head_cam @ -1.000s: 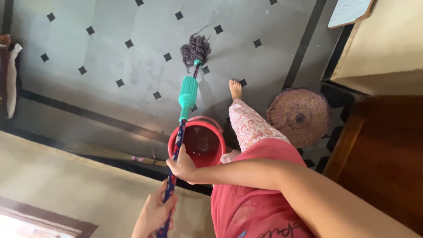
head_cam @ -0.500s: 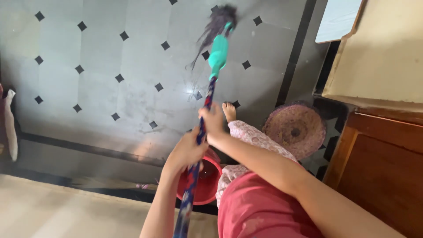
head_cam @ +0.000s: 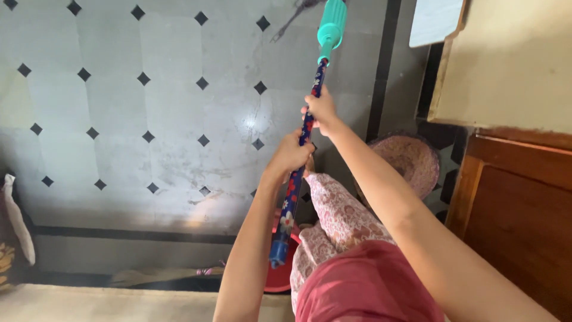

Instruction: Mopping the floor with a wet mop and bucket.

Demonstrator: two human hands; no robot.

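Because both hands share one long mop handle [head_cam: 296,179], they are stacked along it in the head view: the right hand [head_cam: 322,110] sits higher up the shaft, nearer the teal collar [head_cam: 331,22], and the left hand [head_cam: 290,154] grips just below, a spacing that looks suited to steering the far end. The fingers of each hand are pressed together and wrapped round the blue flowered shaft, so the handle runs between palm and fingers. That shaft slants from its lower end, above the red bucket [head_cam: 280,280], up to the top edge of the frame, where only a few grey mop strands [head_cam: 292,15] show over the pale tiled floor [head_cam: 149,107] with its small black diamonds. Part of the bucket is hidden behind the person's patterned trouser leg [head_cam: 333,220]. A round woven mat [head_cam: 411,161] lies beside a wooden cabinet [head_cam: 512,209].
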